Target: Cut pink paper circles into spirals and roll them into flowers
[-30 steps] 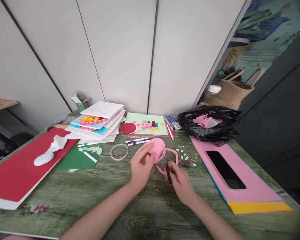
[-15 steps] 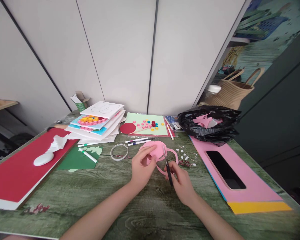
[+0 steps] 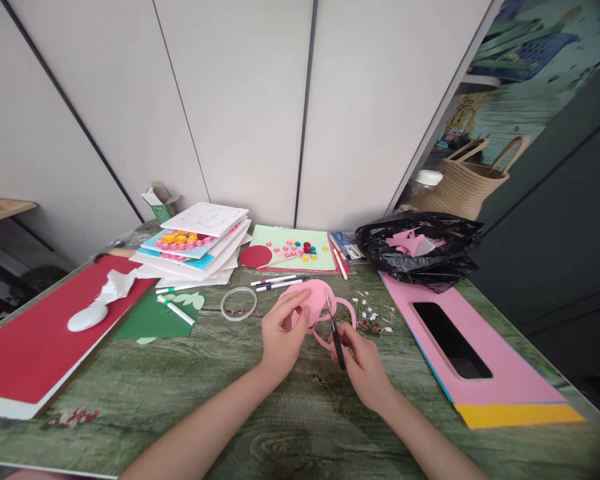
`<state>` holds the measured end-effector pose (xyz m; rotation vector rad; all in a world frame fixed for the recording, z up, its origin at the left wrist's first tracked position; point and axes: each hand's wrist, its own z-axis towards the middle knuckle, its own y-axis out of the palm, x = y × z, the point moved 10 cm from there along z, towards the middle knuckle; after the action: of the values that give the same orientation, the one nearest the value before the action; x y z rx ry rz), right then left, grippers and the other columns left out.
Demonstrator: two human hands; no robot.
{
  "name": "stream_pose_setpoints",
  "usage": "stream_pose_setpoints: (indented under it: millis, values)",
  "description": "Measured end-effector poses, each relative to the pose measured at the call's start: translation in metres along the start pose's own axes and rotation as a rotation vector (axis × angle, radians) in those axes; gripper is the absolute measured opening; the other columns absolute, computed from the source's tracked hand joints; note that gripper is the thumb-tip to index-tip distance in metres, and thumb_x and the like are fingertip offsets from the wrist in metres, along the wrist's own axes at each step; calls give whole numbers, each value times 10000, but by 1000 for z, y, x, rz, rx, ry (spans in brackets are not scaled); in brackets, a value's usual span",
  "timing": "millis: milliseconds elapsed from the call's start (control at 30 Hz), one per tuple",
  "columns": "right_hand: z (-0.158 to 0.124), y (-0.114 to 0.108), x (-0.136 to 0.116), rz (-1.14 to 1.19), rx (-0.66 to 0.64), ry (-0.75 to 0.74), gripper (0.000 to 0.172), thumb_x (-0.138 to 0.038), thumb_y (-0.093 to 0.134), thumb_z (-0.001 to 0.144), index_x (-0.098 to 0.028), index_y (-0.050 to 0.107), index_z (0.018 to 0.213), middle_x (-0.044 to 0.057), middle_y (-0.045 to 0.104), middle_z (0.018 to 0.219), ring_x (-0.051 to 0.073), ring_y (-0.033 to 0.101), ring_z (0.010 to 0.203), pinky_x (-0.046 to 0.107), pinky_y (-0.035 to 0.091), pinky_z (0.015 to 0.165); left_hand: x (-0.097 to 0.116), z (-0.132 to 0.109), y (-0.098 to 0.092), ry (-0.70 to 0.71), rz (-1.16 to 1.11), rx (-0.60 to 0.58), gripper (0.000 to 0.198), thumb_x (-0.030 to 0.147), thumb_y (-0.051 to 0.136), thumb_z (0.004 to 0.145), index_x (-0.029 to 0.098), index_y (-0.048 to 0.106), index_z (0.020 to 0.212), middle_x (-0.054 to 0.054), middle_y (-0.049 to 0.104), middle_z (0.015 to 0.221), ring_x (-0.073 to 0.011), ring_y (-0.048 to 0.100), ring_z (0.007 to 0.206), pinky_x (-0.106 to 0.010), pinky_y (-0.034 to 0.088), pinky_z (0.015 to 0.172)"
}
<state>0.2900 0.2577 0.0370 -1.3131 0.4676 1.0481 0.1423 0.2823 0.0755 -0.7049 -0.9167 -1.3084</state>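
My left hand (image 3: 286, 328) pinches a pink paper shape (image 3: 316, 293) with rounded edges, holding it above the table. Black-handled scissors (image 3: 338, 343) are gripped in my right hand (image 3: 361, 357), their blades at the right side of the pink paper. A narrow curved strip of pink paper (image 3: 349, 310) loops out to the right of the blades and back down by my right fingers. How far the blades are apart is hard to make out.
Several markers (image 3: 279, 285) and a roll of clear tape (image 3: 239, 304) lie behind my left hand. To the right are a phone (image 3: 451, 340) on pink sheets and a black plastic bag (image 3: 420, 263) with pink scraps. A paper stack (image 3: 193, 250) stands back left.
The pink paper has turned and shifted slightly within my left fingers, so more of its right edge shows by the blades. My hands have barely moved.
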Motion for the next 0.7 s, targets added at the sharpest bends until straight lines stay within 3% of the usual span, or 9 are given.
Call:
stream_pose_setpoints:
  millis: [300,700]
  values:
    - [0,1,0,-27,-14,5,127,-206,372,857,-201,434,747,-30,519,624,119,466,566,220,342,563,-3,0,-3,-25,6,27,309,198,603,762,236,649,1065,-73,627,1133,-209,550,1077,-362,429,951]
    - [0,3,-2,-6,-40,29,132,-219,388,852,-207,410,722,-28,510,616,124,457,571,226,337,566,-7,1,-3,-62,11,34,327,208,601,758,202,636,1084,-95,606,1138,-214,553,1061,-349,450,915]
